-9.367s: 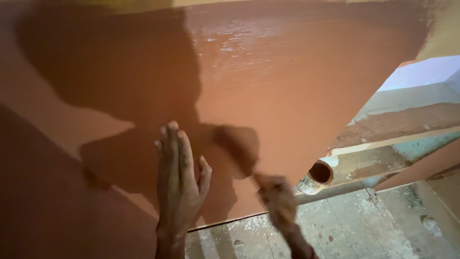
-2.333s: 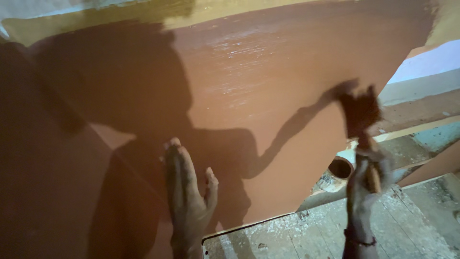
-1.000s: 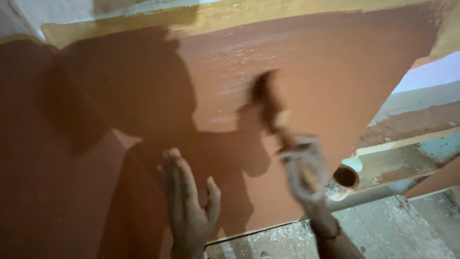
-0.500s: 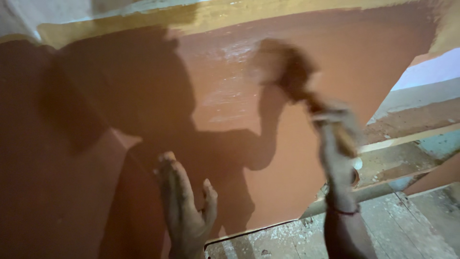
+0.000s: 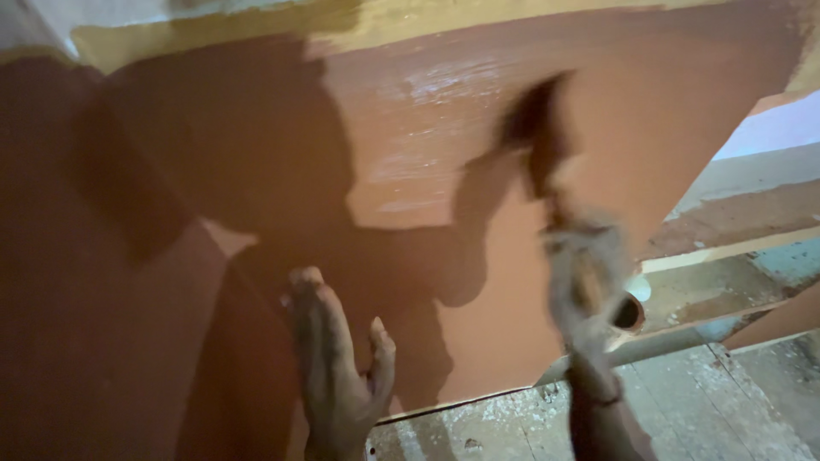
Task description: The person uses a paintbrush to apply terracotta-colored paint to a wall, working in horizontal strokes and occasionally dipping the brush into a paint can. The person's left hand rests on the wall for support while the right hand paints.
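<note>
**A:** Wall (image 5: 683, 128) fills most of the head view: reddish-brown paint, wet sheen in streaks near the top centre. Yellow band (image 5: 256, 34) runs along the top edge, unpainted pale strip above it at the upper left.

**B:** Hands?

**A:** Left hand (image 5: 337, 358) is open, palm flat on the wall low in the frame, fingers together pointing up, thumb splayed to the right. Right hand (image 5: 585, 273) is raised and closed around a brush handle; motion-blurred, so finger detail can't be read. Brush (image 5: 542, 145) head is up against the wall, above and slightly left of that hand, dark and smeared by blur.

**B:** Anything blocking the surface?

**A:** Shadows mostly. Large head-and-shoulders shadow (image 5: 231, 162) covers the left-centre of the wall, with an arm shadow reaching to the brush. They hide the paint finish there. Left part of the wall is dark.

**B:** What's around it?

**A:** Wall's bottom edge slants up to the right. Below it, concrete floor (image 5: 700, 410), grey with pale paint splatter. Open pipe end (image 5: 629, 313) sits just right of the right hand, with a grey pipe (image 5: 666, 346) running beneath it. Further right, stepped ledges (image 5: 735, 230) in worn brown and pale green, well apart from both hands.
</note>
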